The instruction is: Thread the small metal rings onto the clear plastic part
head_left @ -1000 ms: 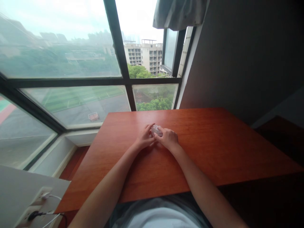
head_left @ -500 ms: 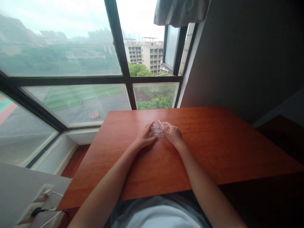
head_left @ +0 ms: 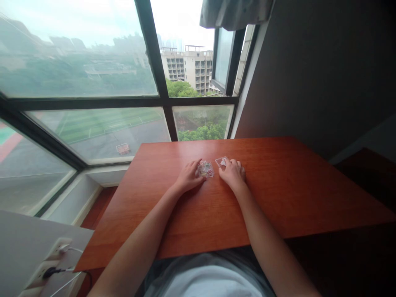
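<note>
Near the table's far middle, the left hand (head_left: 188,178) rests with fingers loosely curled against a small clear box (head_left: 206,169); the right hand (head_left: 233,173) lies spread on its clear lid (head_left: 221,161) just beside. Bare red-brown table (head_left: 293,185) stretches wide to the right edge and the near edge.

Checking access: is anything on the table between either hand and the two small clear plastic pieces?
Nothing visible. The left hand touches the small clear plastic box; the right hand rests on the clear flat lid on the red-brown wooden table.
</note>
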